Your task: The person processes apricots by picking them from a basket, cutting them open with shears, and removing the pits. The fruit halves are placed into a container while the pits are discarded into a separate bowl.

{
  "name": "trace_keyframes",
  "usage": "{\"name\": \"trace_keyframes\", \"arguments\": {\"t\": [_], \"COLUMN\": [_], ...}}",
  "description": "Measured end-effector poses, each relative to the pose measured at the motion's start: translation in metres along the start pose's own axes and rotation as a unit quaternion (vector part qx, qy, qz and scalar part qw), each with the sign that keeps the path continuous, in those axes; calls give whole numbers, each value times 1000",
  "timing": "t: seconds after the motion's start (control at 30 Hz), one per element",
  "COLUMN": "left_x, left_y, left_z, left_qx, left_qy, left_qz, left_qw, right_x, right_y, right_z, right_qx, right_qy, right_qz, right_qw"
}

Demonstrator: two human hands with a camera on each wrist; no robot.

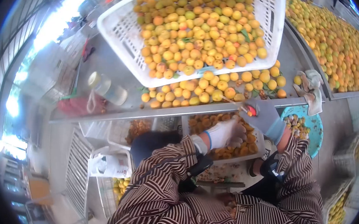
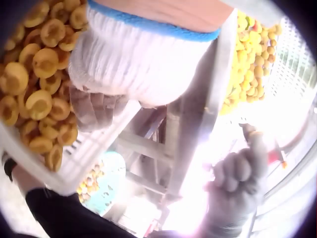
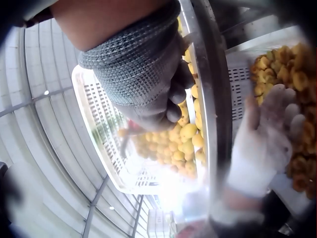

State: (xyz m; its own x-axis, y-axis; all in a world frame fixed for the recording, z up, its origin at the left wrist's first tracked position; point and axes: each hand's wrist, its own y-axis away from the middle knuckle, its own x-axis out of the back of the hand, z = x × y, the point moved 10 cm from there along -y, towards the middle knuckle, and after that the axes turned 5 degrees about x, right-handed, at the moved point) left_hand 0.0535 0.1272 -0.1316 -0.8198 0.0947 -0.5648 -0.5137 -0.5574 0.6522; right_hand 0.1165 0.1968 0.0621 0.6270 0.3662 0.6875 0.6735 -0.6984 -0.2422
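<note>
My left hand (image 1: 222, 134), in a white glove with a blue cuff edge, hangs over a white crate (image 1: 257, 148) of apricot halves (image 2: 42, 62). Its palm shows in the right wrist view with fingers loosely bent and nothing in them. A grey glove covers my right hand (image 1: 267, 115), which is at the metal table's front edge beside whole apricots (image 1: 205, 86). Its curled fingers hold a small red-handled tool (image 1: 251, 111), with a thin end toward the fruit. The tool's kind is not clear, as the glove hides much of it.
A tilted white basket (image 1: 142, 74) of apricots stands on the table (image 1: 117, 40). A larger apricot heap (image 1: 331, 43) lies at right, near a crumpled glove (image 1: 312, 89). Below, a teal basin (image 1: 315, 130) holds pits. A jar (image 1: 114, 94) and a red bag (image 1: 80, 105) sit at left.
</note>
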Motion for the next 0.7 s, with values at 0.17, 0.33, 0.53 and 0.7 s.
{"name": "trace_keyframes", "arguments": {"t": [0.17, 0.33, 0.53, 0.7], "left_x": [-32, -43, 17, 122], "left_y": [88, 153, 254, 343], "left_z": [5, 33, 72, 104], "left_qx": [-17, -142, -308, -297], "left_qy": [183, 202, 25, -190], "left_qz": [-1, -21, 208, 404], "left_qw": [983, 969, 928, 844], "right_x": [-32, -44, -22, 7], "right_y": [15, 21, 22, 16], "right_z": [-53, -75, -27, -15], "right_qx": [85, 95, -128, -54], "right_qy": [-49, -100, -191, -217], "right_qz": [-86, -105, -81, 50], "right_qw": [992, 985, 970, 973]}}
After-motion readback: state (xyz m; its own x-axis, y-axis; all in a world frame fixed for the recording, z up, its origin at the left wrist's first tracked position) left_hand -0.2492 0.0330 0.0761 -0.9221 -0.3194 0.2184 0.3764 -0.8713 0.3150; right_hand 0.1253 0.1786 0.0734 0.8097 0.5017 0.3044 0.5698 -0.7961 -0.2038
